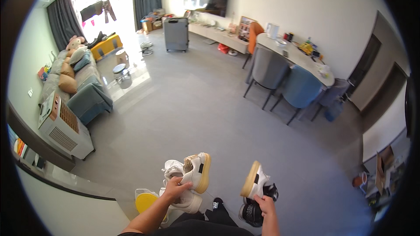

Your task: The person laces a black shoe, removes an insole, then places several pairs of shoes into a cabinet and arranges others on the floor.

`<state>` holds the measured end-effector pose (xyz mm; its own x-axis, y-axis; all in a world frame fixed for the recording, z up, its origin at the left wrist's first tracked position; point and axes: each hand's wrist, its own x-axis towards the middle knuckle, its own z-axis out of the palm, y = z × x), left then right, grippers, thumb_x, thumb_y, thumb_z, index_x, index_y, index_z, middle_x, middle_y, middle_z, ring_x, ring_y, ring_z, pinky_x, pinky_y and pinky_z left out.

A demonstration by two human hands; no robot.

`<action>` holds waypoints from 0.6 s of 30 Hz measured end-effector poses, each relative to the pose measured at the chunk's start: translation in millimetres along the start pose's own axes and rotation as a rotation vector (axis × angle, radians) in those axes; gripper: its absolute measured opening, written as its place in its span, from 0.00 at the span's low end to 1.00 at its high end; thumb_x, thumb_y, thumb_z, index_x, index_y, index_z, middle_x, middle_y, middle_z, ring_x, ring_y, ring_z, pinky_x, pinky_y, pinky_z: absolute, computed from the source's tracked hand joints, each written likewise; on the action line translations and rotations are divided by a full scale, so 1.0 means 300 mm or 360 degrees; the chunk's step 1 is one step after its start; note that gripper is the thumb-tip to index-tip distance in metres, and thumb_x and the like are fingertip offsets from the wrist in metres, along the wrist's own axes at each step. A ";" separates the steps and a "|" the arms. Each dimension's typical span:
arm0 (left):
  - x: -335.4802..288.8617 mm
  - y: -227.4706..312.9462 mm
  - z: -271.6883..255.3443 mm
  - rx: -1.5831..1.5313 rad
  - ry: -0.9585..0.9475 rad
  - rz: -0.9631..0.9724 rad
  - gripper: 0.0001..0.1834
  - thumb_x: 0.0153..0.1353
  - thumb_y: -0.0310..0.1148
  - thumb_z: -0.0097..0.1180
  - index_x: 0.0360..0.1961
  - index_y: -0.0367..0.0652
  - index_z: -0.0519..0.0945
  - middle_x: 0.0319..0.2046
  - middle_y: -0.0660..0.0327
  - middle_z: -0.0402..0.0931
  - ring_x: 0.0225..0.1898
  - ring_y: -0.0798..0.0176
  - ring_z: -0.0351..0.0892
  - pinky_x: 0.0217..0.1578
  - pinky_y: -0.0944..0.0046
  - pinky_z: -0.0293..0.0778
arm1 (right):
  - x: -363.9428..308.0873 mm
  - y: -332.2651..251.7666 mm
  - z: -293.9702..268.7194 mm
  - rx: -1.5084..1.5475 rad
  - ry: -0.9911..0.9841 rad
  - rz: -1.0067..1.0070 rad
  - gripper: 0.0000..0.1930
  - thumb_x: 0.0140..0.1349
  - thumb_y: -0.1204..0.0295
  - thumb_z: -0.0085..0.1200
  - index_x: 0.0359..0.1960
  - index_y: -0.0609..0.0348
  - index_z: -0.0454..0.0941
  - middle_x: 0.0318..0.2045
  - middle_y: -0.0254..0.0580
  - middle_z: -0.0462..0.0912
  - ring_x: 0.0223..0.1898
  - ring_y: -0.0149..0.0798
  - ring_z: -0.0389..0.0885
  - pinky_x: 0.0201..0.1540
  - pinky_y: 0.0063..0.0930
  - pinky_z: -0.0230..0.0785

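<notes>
My left hand is closed on a white sneaker with a thick yellowish sole and a black patch. Other white shoes show behind and below that hand; whether it grips any of them I cannot tell. On the right, my right hand is closed on a similar white sneaker, its yellowish sole turned to the left. Black shoes lie under and beside it, partly hidden. Between my arms a dark shoe on my foot shows.
A yellow round-topped object stands beside my left forearm. At left are an air cooler and a sofa. A grey suitcase stands far ahead. Chairs surround a table at right; boxes and clutter fill the right edge.
</notes>
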<state>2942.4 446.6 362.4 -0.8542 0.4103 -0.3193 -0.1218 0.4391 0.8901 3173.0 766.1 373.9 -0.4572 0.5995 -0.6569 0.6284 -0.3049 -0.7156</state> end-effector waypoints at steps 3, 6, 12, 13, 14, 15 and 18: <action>0.206 0.060 -0.166 -0.0228 0.0046 -0.0073 0.21 0.47 0.46 0.65 0.30 0.36 0.82 0.21 0.60 0.72 0.27 0.67 0.72 0.28 0.65 0.69 | 0.281 -0.206 0.260 -0.0079 -0.0232 -0.0225 0.15 0.52 0.61 0.64 0.26 0.64 0.80 0.19 0.31 0.74 0.19 0.24 0.65 0.19 0.25 0.57; 0.438 0.090 -0.333 -0.0178 0.0251 -0.0093 0.22 0.48 0.47 0.65 0.33 0.36 0.82 0.28 0.59 0.70 0.29 0.64 0.72 0.30 0.65 0.70 | 0.466 -0.568 0.552 -0.0313 -0.0484 -0.0337 0.17 0.53 0.61 0.63 0.28 0.67 0.80 0.19 0.32 0.75 0.21 0.25 0.68 0.22 0.25 0.60; 0.940 0.079 -0.706 0.0007 0.0495 -0.0038 0.23 0.46 0.46 0.66 0.33 0.36 0.82 0.29 0.57 0.68 0.29 0.63 0.72 0.30 0.65 0.70 | 0.841 -1.112 1.134 -0.0431 -0.1026 -0.0551 0.17 0.53 0.61 0.62 0.33 0.67 0.81 0.26 0.40 0.76 0.32 0.33 0.72 0.38 0.28 0.66; 1.031 0.084 -0.772 0.0059 0.0510 -0.0016 0.23 0.46 0.47 0.66 0.33 0.36 0.82 0.29 0.57 0.68 0.29 0.63 0.72 0.30 0.65 0.70 | 0.890 -1.193 1.224 -0.0568 -0.0958 -0.0692 0.17 0.53 0.61 0.62 0.33 0.66 0.81 0.28 0.41 0.75 0.33 0.33 0.72 0.39 0.28 0.66; 1.111 0.094 -0.814 0.0105 0.0523 -0.0022 0.23 0.45 0.47 0.66 0.32 0.36 0.81 0.28 0.56 0.68 0.28 0.63 0.71 0.30 0.65 0.70 | 0.937 -1.269 1.295 -0.0716 -0.0899 -0.0809 0.17 0.53 0.60 0.62 0.34 0.65 0.81 0.29 0.42 0.75 0.35 0.34 0.72 0.40 0.28 0.66; 1.209 0.106 -0.880 0.0121 0.0507 -0.0019 0.24 0.45 0.48 0.67 0.29 0.35 0.81 0.28 0.56 0.67 0.28 0.62 0.71 0.29 0.64 0.70 | 0.977 -1.347 1.376 -0.0841 -0.0839 -0.0919 0.18 0.53 0.60 0.62 0.34 0.64 0.82 0.31 0.42 0.74 0.36 0.35 0.72 0.41 0.29 0.65; 1.491 0.137 -1.100 0.0122 0.0539 -0.0027 0.24 0.44 0.48 0.67 0.27 0.34 0.80 0.28 0.55 0.68 0.27 0.62 0.70 0.28 0.63 0.69 | 1.047 -1.661 1.653 -0.0987 -0.0992 -0.0813 0.18 0.54 0.60 0.61 0.33 0.66 0.82 0.33 0.36 0.74 0.40 0.31 0.70 0.44 0.28 0.64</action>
<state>2388.7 384.4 363.3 -0.9732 0.1198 -0.1964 -0.1100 0.5074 0.8547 2404.2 739.2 406.5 -0.8976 0.0041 -0.4408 0.4009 0.4235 -0.8124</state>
